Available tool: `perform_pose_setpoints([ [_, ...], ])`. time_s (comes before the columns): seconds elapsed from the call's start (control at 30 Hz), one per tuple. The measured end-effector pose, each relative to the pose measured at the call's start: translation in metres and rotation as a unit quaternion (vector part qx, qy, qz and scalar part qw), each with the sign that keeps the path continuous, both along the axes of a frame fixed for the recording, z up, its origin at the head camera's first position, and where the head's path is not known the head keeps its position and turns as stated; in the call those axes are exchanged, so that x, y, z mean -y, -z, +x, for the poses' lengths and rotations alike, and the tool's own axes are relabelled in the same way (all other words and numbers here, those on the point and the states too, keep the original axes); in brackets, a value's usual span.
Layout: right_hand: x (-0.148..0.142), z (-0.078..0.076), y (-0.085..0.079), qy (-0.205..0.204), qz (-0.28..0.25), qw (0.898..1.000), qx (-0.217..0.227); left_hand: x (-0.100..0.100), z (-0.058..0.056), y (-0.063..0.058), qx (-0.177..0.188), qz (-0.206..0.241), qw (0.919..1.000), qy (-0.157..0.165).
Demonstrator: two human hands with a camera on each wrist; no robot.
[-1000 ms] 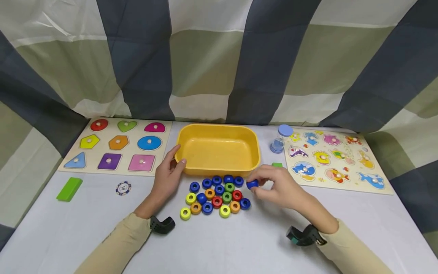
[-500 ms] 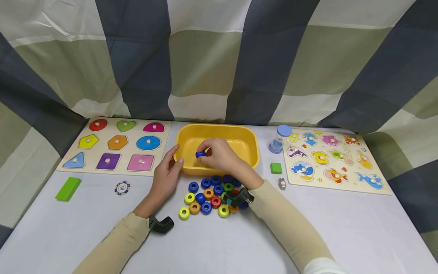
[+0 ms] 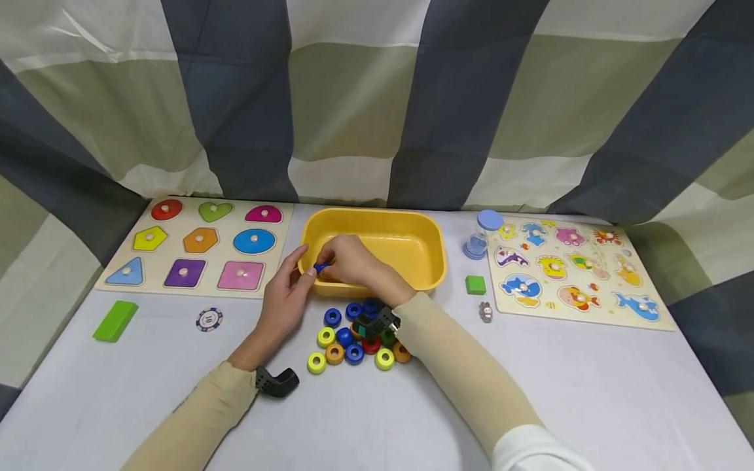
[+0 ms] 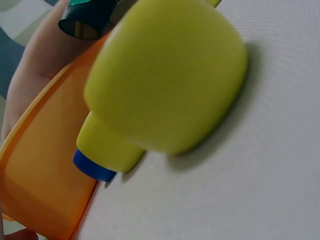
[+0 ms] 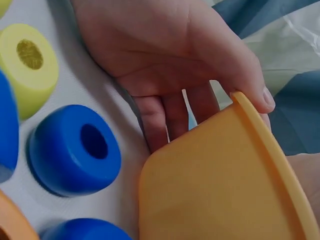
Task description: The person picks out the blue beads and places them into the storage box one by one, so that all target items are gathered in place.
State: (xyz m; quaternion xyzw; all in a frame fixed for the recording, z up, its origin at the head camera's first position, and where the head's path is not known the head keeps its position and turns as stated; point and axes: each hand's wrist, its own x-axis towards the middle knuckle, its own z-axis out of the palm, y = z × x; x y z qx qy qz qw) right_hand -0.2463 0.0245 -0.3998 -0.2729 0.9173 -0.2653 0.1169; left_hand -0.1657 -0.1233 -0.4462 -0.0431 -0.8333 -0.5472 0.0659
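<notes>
A yellow plastic tray (image 3: 406, 255) stands at the middle of the table. My left hand (image 3: 285, 304) grips its left rim, thumb over the edge and fingers on the outer side, as the right wrist view also shows of this left hand (image 5: 165, 50). Inside the tray, near that left end, my right hand (image 3: 353, 258) pinches a blue bead (image 3: 321, 267) between thumb and fingers. Loose beads lie in front of the tray in yellow, orange, red, green and blue, such as a yellow bead (image 3: 384, 359); my right wrist hides part of the group. The left wrist view shows a yellow bead (image 4: 165, 75) close up.
At the left lie a shape puzzle board (image 3: 200, 261), a green block (image 3: 115, 321) and a poker chip (image 3: 209, 319). To the right are a small blue-capped sand timer (image 3: 483, 234), a green block (image 3: 475, 284), a tiny figurine (image 3: 485, 312) and a sea-animal puzzle board (image 3: 580, 275).
My right hand has carried the blue bead from the right of the bead group into the tray, then farther left toward my left hand. The left hand keeps its hold on the rim.
</notes>
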Motion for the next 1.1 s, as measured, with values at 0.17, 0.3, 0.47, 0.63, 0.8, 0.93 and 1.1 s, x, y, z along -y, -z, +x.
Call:
perform_pose_setpoints([
  [0.17, 0.001, 0.0, 0.0, -0.003, -0.005, 1.0, -0.006, 0.001, -0.001, 0.0, 0.003, 0.0, 1.0, -0.004],
  [0.3, 0.003, 0.001, -0.001, 0.0, -0.014, 1.0, 0.0, 0.003, 0.0, 0.0, 0.003, 0.0, 1.0, -0.008],
  [0.47, 0.002, 0.001, 0.0, 0.009, -0.017, 1.0, 0.006, 0.003, 0.0, 0.0, 0.003, 0.004, 1.0, -0.005],
  [0.63, -0.006, 0.005, -0.002, 0.008, -0.025, 0.999, -0.021, 0.001, 0.0, 0.001, 0.0, 0.01, 0.9999, -0.002],
  [0.8, -0.031, 0.022, -0.018, -0.014, -0.062, 0.996, -0.068, -0.001, 0.0, 0.002, -0.001, 0.003, 1.0, -0.002],
  [0.93, -0.06, 0.044, -0.034, -0.045, -0.109, 0.987, -0.111, -0.001, 0.0, 0.002, -0.003, -0.001, 1.0, -0.006],
  [1.1, -0.098, 0.075, -0.042, -0.064, -0.136, 0.981, -0.125, 0.0, -0.001, 0.001, 0.003, 0.002, 1.0, -0.008],
])
